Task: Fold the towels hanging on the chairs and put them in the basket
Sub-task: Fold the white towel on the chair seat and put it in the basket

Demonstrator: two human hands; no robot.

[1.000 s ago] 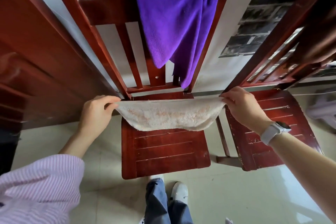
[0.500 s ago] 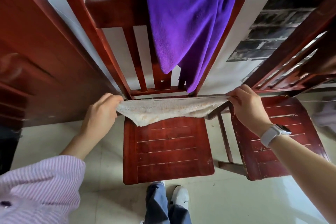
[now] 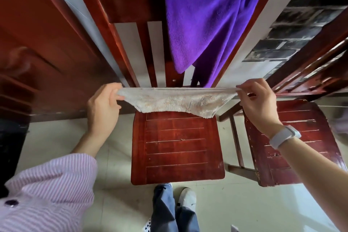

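Two towels are in view. A beige towel (image 3: 174, 100) is held stretched between the hands above the seat of the middle chair (image 3: 177, 149): one end is pinched by the left hand (image 3: 102, 104), the other by the right hand (image 3: 259, 102), fingers curled round the cloth at each end. It is kept taut along its top edge, seemingly so that the layers hang even and a clean fold can be made; the lower part sags toward the seat, and whether it touches the seat cannot be told. A purple towel (image 3: 205, 22) is draped over the chair's top rail, not yet folded. A second chair (image 3: 293, 145) stands to the right. No basket is seen, so the beige towel's folding is judged unfinished.
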